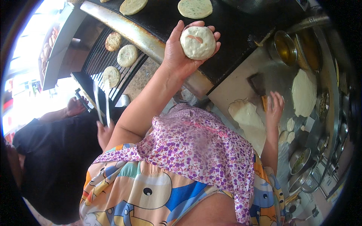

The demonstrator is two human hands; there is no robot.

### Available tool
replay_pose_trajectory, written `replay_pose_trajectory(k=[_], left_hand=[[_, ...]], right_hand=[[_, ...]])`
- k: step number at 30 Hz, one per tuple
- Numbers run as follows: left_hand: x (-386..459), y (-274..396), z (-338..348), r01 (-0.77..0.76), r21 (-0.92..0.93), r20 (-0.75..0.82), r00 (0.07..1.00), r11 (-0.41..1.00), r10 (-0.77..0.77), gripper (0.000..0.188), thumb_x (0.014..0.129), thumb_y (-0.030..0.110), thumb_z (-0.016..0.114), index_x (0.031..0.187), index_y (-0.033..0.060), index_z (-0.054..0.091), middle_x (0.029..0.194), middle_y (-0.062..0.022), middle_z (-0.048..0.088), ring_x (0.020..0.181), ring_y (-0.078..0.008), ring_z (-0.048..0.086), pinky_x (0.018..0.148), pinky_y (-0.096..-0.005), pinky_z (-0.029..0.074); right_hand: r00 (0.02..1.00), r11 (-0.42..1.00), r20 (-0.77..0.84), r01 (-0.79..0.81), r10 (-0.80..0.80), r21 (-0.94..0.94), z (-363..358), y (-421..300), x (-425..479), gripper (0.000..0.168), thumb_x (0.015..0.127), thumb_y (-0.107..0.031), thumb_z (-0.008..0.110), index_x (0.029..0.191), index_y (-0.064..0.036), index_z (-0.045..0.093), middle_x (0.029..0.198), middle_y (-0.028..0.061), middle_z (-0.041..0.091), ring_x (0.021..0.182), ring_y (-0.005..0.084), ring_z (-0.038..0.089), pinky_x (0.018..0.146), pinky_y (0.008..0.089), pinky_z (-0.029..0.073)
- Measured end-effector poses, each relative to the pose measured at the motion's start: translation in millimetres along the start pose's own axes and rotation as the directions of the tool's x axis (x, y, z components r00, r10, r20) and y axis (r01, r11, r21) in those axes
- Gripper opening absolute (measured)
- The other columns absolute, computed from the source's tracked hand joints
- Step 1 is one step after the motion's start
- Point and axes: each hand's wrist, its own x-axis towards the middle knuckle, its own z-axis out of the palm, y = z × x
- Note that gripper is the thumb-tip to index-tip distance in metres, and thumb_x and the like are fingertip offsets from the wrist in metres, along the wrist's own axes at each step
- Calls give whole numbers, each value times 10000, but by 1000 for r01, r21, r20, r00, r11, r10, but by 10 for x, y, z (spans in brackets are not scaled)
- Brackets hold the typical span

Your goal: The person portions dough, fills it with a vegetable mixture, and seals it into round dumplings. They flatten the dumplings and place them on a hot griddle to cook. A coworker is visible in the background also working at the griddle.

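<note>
On the upturned palm of my left hand (176, 52) rests a round filled dough cake (198, 46), pale, with two small reddish-brown pieces on top; the fingers curl round its far edge. Under it lies the dark griddle (226, 36), where flat dough cakes (195, 8) sit at the far side. My right hand (274, 103) is over the metal worktop at the right, its fingers apart, beside a small orange-brown object (264, 102) that I cannot identify. A spread piece of soft dough (247, 115) lies left of that hand; a larger oval dough mass (304, 92) lies to its right.
A metal bowl of yellow oil (285, 48) stands at upper right. Small dough pieces (290, 124) and bowls of filling (300, 161) are at the right. Browned cakes (127, 55) lie on a wire rack (96, 59). A co-worker in black (59, 161) holds tongs (107, 104) at the left.
</note>
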Motion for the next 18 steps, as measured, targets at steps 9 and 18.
replay_pose_trajectory(k=[9,18], left_hand=[[-37,-290,89,-490,856,514,839,-167,176,415,983,412,483,1214,94,618,1148,-144,621,1004,-278,635,922,-442,478],[76,52,99,-559,829,483,702,-15,523,620,974,347,529,1445,-20,362,1423,-154,449,1388,-236,332,1144,-349,240]], right_hand=[[829,-510,549,-518,-104,686,442,-2222,681,551,1026,-461,390,1416,-72,398,1393,80,490,1251,209,505,1051,380,414],[962,526,-48,189,-271,829,761,-2179,1411,529,1002,-509,426,1348,-118,512,1347,79,538,1203,248,538,1047,367,415]])
